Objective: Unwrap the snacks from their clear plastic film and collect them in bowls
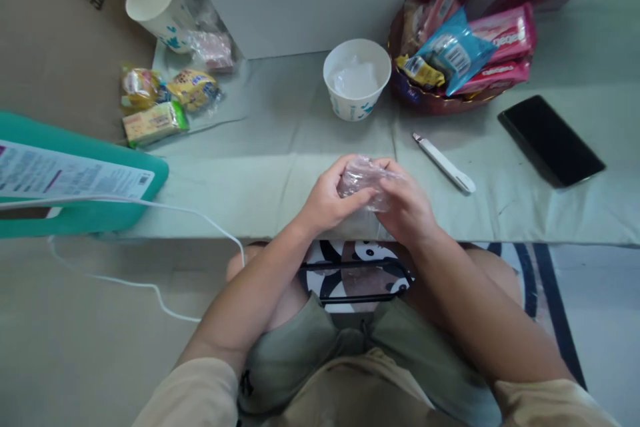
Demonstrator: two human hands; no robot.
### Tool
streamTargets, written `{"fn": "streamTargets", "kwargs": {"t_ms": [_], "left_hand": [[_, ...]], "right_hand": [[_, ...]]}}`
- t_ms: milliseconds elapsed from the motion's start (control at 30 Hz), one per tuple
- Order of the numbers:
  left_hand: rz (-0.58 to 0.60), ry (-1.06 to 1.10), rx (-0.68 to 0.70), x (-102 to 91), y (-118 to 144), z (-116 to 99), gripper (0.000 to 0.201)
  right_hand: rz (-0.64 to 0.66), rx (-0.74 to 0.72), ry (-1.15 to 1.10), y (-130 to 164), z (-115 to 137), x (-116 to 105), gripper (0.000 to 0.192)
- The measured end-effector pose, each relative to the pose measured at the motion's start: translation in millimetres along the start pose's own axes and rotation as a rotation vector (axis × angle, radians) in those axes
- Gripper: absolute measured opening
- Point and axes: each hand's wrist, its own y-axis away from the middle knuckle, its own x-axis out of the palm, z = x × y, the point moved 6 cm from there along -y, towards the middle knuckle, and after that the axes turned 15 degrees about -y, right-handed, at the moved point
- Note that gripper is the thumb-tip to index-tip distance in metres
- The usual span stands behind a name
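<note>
Lap: knees in green shorts sitting right under the camera, with a panda-print thing showing between them.
Left hand point(327, 203): curling round the left side of a small clear-wrapped snack point(364, 180), thumb pressing on top, fingers clamped on the wrapper.
Right hand point(405, 203): gripping the same snack from the right, fingers closed on the crinkly plastic, so both hands are holding it together.
Snack spot: being held just above the near edge of the pale green table point(280, 167), dead centre; something pinkish is showing through the wrap, can't tell exactly what.
Paper cup point(357, 80): sitting straight behind the hands, some clear plastic lying inside it.
White pen-like tool point(444, 163): lying on the table to the right of the hands, not touching them.
Black phone point(551, 140): lying flat further right.
Snack basket point(450, 53): sitting at the back right, stuffed with pink and blue packets.
Loose packets point(165, 103): lying at the back left near a second paper cup point(155, 13).
Teal case point(75, 180): sitting at the far left, white cable point(150, 203) trailing off it.
</note>
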Motion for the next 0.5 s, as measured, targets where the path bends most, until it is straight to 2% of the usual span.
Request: {"fn": "streamTargets", "kwargs": {"t_ms": [67, 133, 267, 333, 433, 500], "left_hand": [[-0.041, 0.061, -0.063, -5.3, -7.0, 7.1, 0.053], [-0.154, 0.004, -0.065, -21.8, -13.5, 13.1, 0.045], [-0.428, -0.384, 0.053, -59.2, -13.2, 8.3, 0.027], [-0.544, -0.462, 0.081, -70.2, -9.6, -0.4, 0.025], [-0.711, -0.553, 0.154, -78.1, -16.2, -27.0, 0.028], [-0.696, -0.662, 0.233, -75.4, -42.2, -47.3, 0.033]], "right_hand": [[0.059, 0.051, -0.061, -0.4, 1.1, 1.4, 0.043], [0.041, 0.033, -0.018, -4.4, 4.6, -6.6, 0.049], [-0.179, -0.063, 0.175, -19.2, 9.5, -36.3, 0.040], [-0.204, -0.065, 0.238, -26.1, 9.5, -40.0, 0.034], [-0.134, -0.076, 0.245, -31.5, 12.4, -30.4, 0.027], [-0.087, -0.089, 0.226, -31.3, 16.2, -22.4, 0.024]]}}
